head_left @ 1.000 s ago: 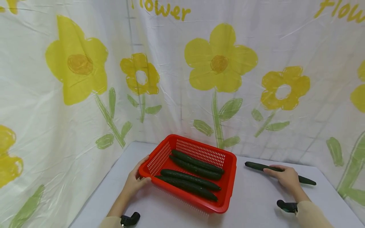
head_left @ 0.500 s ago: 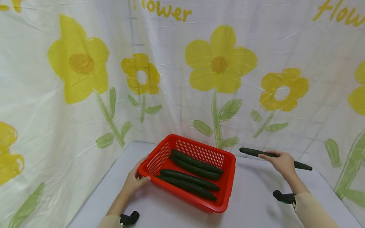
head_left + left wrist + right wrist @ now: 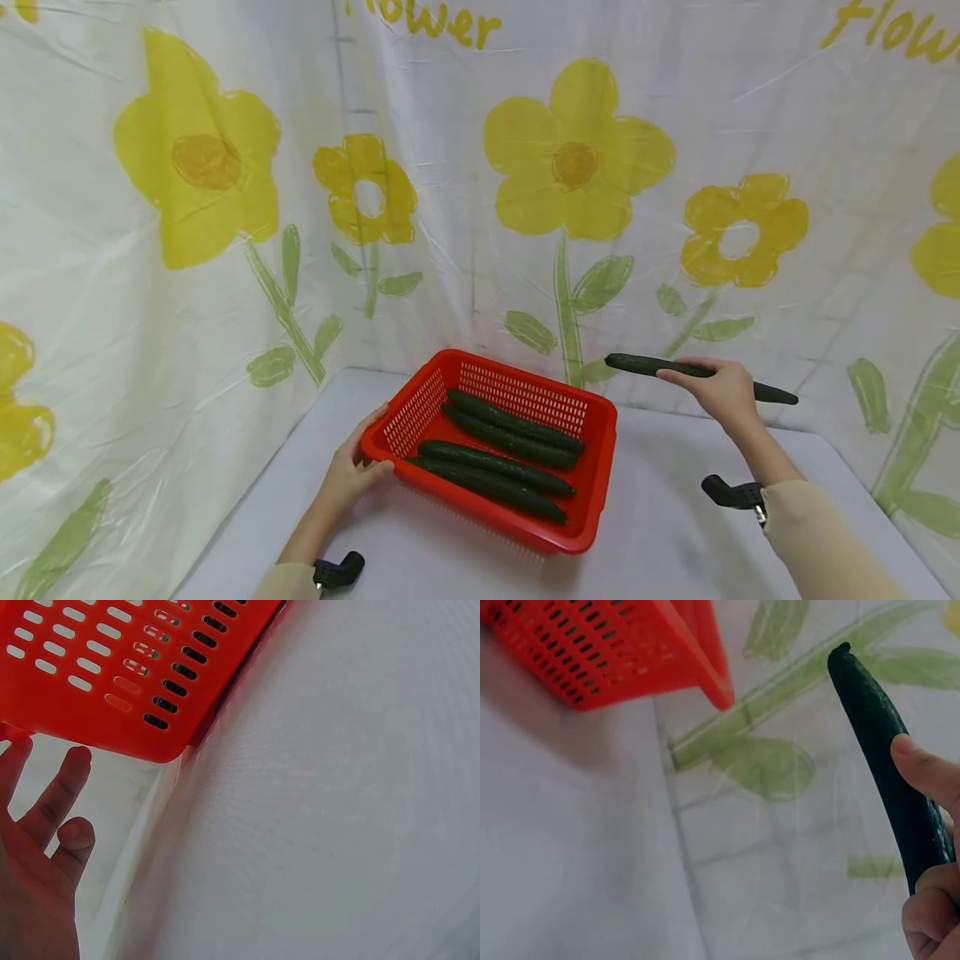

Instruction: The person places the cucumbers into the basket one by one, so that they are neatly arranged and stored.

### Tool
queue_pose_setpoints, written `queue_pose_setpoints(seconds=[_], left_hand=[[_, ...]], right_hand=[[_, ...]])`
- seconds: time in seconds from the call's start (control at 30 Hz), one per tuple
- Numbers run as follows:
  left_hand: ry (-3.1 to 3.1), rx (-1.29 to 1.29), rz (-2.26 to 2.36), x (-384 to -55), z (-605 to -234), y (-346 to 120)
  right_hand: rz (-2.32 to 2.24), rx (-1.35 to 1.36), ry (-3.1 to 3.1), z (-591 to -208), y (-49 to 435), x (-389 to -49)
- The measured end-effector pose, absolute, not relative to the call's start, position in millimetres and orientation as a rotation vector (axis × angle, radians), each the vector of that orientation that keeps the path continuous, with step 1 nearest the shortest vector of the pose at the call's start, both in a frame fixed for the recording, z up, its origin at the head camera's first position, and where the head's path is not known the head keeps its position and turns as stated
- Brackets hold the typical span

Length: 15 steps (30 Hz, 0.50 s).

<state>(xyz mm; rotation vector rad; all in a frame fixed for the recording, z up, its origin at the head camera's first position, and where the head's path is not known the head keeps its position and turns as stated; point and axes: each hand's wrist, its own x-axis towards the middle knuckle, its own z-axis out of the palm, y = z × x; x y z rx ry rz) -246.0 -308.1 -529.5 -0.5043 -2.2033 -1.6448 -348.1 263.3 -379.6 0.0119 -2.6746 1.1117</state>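
Note:
In the head view my right hand (image 3: 722,392) grips a long dark green cucumber (image 3: 637,363) around its middle. The cucumber hangs in the air above the table, to the right of a red plastic basket (image 3: 583,533). Several cucumbers (image 3: 498,489) lie side by side in the basket. My left hand (image 3: 351,471) holds the basket's left corner, thumb over the front rim and fingers along the left side. In the left wrist view, fingers (image 3: 56,799) reach up to the basket's underside edge; the thumb is out of sight there. The right wrist view shows the thumb and curled fingers around the cucumber.
The basket stands on a white table (image 3: 660,517). Behind and to the left hangs a white curtain (image 3: 450,275) printed with yellow flowers. Each wrist carries a small black device (image 3: 731,492).
My right hand has lifted the cucumber off the table and brought it up and leftward, toward the basket. My left hand and the basket have stayed in place.

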Motion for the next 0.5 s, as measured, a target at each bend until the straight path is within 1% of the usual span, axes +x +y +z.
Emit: queue_pose_setpoints(seconds=[0.2,0.5], left_hand=[[-2.197,-0.517,-1.646,-246.4,-528.9,-307.9],[-2.204,-0.511,-1.645,-245.9,-528.9,-308.2]], right_hand=[[1.193,0.015,-2.670,-380.6,238.3,-348.7],[1.262,0.133,-2.621,-383.6,188.4,-354.9]])
